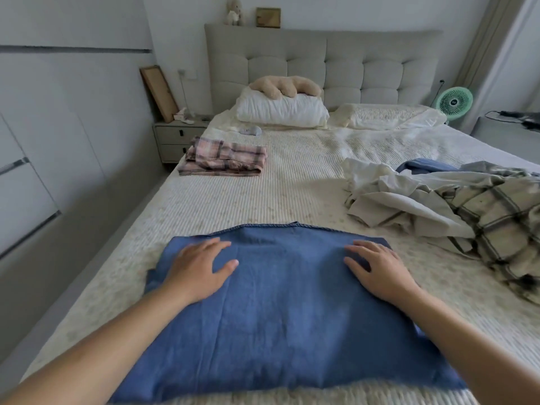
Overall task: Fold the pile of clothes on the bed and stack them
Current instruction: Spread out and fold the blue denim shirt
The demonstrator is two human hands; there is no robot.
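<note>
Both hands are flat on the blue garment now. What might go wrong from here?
1. The blue garment bunches at its left edge under the left hand; folding now may lock in creases.
2. The unfolded pile lies beside the right hand; the fold could snag it.

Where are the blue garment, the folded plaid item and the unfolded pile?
blue garment (280, 311): head view, middle of its flat front, between the two arms.
folded plaid item (226, 160): head view, top layer of the pink plaid stack.
unfolded pile (455, 209): head view, crumpled checked fabric at its centre.
</note>
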